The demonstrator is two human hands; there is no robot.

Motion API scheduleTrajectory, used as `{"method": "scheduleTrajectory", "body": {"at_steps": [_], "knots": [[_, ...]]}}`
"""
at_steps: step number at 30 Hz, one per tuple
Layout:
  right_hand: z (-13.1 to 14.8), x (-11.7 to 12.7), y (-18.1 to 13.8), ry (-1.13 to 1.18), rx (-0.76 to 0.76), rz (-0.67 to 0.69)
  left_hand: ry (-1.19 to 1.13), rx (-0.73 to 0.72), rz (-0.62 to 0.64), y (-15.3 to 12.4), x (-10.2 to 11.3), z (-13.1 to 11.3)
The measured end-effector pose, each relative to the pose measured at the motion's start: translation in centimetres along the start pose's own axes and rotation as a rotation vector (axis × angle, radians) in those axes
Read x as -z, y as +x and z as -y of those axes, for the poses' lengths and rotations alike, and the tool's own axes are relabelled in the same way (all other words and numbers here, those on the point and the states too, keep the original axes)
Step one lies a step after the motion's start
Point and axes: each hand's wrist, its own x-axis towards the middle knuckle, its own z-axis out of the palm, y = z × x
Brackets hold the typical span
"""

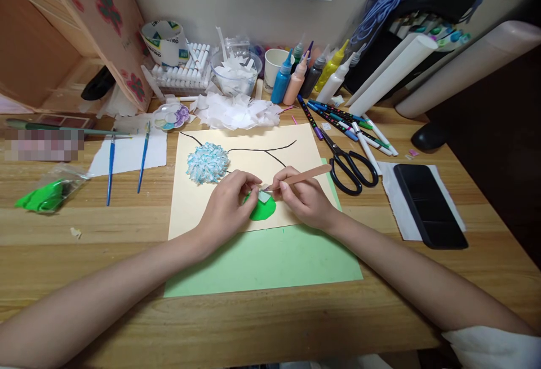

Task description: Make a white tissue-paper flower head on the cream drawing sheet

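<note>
My right hand (pixel 302 191) is closed around a tan, flat-handled stick tool (pixel 310 174), whose narrow, darker tip points left toward my other hand. Between thumb and fingers my left hand (pixel 232 197) pinches a small pale green paper piece (pixel 264 196). The tool's tip meets or nearly meets this piece; I cannot tell which. Just beneath lies a bright green round patch (pixel 262 211) on the cream paper (pixel 186 211). A fluffy blue-and-white paper flower (pixel 208 163) sits on that sheet at the left, beside thin black branch lines.
A green sheet (pixel 262 262) lies under the cream paper. Black scissors (pixel 353 169), markers (pixel 338 118) and a phone (pixel 430 205) are on the right. Paint bottles (pixel 282 79) and white paper scraps (pixel 236 110) stand behind; paintbrushes (pixel 110 172) and bagged green clay (pixel 42 197) lie left.
</note>
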Motion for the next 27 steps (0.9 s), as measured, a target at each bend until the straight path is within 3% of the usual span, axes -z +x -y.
{"method": "scheduleTrajectory", "body": {"at_steps": [11, 17, 27], "knots": [[0.46, -0.21, 0.54, -0.142, 0.149, 0.023, -0.017, 0.000, 0.007, 0.12, -0.06, 0.06], [0.37, -0.09, 0.25, -0.073, 0.133, -0.033, -0.018, 0.013, 0.006, 0.15, 0.00, 0.01], [0.51, -0.20, 0.27, -0.095, 0.118, 0.016, -0.002, 0.011, 0.002, 0.15, -0.02, 0.09]]}}
